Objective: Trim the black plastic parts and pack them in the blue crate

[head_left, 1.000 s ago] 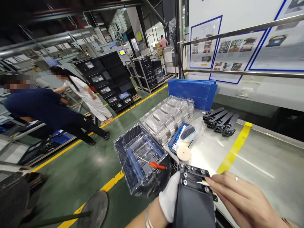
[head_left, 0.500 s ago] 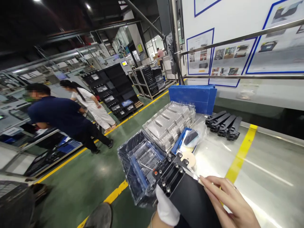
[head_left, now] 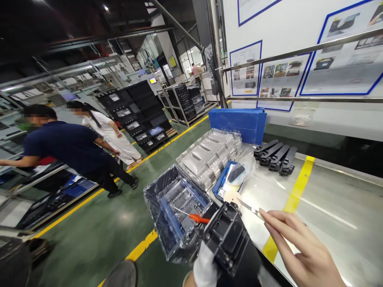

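Note:
My left hand (head_left: 204, 266), in a white glove, is closed around a long black plastic part (head_left: 229, 235) with a ribbed, hollow end. That end faces up toward me. Between thumb and fingertips, my right hand (head_left: 302, 243) pinches a small knife with a thin metal blade (head_left: 247, 206). The blade points left, above and right of the part, and looks apart from it. Just beyond the part shows a tool with an orange handle (head_left: 199, 218) and a thin metal shaft. A round beige disc (head_left: 232, 197) lies behind the blade tip.
A plastic-lined bin (head_left: 155, 199) stands left of the metal table (head_left: 326, 199). Clear trays (head_left: 209, 155), a small blue box (head_left: 220, 187), blue sheets (head_left: 236, 123) and several black parts (head_left: 277, 155) are on the table. Two people (head_left: 68, 143) work across the aisle at left.
The black part has been turned and tilted, so its ribbed end faces differently and more of the orange handle shows. My right hand has drawn the blade away from it, rightward.

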Action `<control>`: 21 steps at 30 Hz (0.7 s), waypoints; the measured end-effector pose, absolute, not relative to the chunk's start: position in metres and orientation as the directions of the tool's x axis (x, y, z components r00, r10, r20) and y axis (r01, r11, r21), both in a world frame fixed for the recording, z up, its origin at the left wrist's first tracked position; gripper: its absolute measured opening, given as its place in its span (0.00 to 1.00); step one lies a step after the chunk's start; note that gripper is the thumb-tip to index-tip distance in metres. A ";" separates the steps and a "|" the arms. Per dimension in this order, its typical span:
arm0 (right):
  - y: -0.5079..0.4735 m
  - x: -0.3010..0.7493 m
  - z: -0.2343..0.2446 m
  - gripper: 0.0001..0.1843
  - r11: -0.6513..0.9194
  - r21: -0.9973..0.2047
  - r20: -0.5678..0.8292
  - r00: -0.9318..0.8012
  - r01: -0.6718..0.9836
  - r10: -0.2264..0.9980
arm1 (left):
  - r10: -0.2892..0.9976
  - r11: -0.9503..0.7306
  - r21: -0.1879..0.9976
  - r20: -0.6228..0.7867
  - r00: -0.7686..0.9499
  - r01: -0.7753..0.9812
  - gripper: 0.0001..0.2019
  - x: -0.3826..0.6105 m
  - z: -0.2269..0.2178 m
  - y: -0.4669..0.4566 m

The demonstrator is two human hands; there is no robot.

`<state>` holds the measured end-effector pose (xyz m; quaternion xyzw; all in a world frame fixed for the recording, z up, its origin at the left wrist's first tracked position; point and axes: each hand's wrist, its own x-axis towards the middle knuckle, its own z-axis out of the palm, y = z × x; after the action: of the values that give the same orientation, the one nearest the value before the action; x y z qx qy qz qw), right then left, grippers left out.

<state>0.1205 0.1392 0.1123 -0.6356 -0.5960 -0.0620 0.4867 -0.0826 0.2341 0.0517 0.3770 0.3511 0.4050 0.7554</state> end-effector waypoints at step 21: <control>0.134 0.133 0.116 0.28 -0.037 -0.952 0.039 0.241 0.305 0.970 | 0.611 -0.212 0.966 0.014 0.791 0.146 0.25 -0.085 0.103 0.257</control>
<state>0.1330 0.1341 0.1163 -0.6290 -0.5066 0.3507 0.4740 -0.0853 0.2573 0.1025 0.7519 0.2519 0.2022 0.5748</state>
